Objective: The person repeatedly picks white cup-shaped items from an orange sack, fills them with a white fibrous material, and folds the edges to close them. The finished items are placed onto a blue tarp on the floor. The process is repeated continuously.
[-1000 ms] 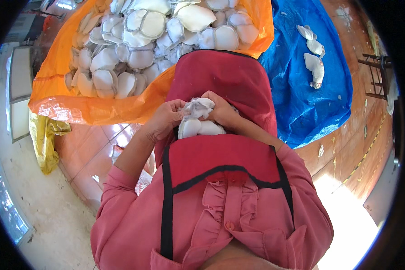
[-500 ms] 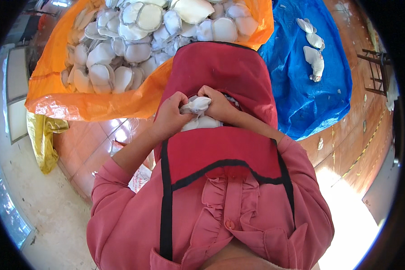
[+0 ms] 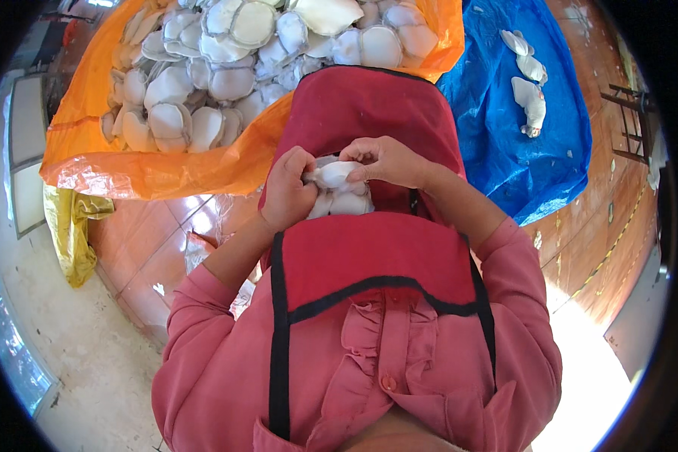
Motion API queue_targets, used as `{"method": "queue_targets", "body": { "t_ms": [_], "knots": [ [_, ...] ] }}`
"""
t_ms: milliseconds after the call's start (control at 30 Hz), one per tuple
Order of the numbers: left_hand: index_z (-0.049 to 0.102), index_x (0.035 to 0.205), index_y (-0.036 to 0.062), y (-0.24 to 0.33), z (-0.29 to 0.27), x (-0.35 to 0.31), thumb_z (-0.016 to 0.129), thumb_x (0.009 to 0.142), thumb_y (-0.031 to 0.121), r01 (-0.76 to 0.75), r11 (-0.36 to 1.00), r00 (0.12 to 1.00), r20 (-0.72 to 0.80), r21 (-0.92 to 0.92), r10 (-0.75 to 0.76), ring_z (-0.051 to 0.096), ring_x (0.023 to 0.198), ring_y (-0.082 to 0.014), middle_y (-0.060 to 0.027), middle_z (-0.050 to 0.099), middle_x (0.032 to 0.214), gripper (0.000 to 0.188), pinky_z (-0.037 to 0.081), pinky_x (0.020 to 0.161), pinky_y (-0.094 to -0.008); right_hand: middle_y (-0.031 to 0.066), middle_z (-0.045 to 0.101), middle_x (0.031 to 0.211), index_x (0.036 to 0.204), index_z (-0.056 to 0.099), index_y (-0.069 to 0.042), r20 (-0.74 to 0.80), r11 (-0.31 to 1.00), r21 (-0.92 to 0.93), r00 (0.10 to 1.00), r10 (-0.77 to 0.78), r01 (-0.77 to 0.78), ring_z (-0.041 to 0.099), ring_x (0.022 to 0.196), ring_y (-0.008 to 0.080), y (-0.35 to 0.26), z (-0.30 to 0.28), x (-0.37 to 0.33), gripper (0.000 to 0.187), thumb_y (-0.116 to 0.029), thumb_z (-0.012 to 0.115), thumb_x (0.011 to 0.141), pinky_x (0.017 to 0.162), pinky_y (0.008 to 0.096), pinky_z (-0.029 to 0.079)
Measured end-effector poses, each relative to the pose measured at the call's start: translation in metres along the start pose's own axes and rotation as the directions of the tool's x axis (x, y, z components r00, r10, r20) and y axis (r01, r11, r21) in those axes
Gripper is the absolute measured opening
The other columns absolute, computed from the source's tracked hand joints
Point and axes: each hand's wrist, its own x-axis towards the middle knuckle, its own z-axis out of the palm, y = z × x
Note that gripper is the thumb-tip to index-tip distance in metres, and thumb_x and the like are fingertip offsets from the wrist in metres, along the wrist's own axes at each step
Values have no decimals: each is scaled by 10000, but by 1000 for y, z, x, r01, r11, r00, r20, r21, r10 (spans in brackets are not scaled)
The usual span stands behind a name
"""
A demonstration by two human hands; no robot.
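Note:
Over my lap, a small white padded fabric piece [image 3: 334, 175] is stretched between my two hands. My left hand [image 3: 289, 190] is closed on its left end, thumb and fingers pinching the edge. On its right side my right hand [image 3: 390, 163] pinches the piece between thumb and fingers. Just below lie more white padded pieces [image 3: 342, 203], resting on the red apron [image 3: 373, 105] that covers my lap. My fingers hide part of the held piece's edges.
Ahead on the left, an orange sheet [image 3: 166, 177] holds a heap of white padded pieces [image 3: 230, 83]. A blue sheet [image 3: 520, 169] at the right bears a few twisted white pieces [image 3: 532, 105]. Yellow sacking [image 3: 71, 237] lies far left, and a dark stool [image 3: 631, 113] stands far right.
My right hand has shifted right and turned, its fingers opening out from a tighter grip. The held piece now looks flatter and more spread, and more of the white pieces beneath shows.

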Motion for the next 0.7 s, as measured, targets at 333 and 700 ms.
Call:
{"method": "queue_targets", "body": {
  "t_ms": [333, 700],
  "knots": [
    [510, 838, 27, -6, 9, -3, 581, 648, -90, -64, 994, 996, -64, 87, 69, 516, 708, -323, -132, 494, 777, 235, 412, 604, -374, 115, 628, 805, 840, 612, -27, -169, 898, -431, 970, -177, 89, 609, 760, 248, 5, 24, 18, 196, -101, 723, 697, 675, 354, 476],
    [555, 861, 38, 6, 0, -5, 670, 722, 15, 33, 998, 999, -13, 55, -32, 566, 753, -303, -116, 526, 786, 181, 460, 655, -374, 129, 507, 757, 746, 496, -52, -417, 747, -608, 693, -588, 269, 533, 741, 349, 36, 51, 34, 176, -65, 655, 671, 628, 432, 422]
  ]
}}
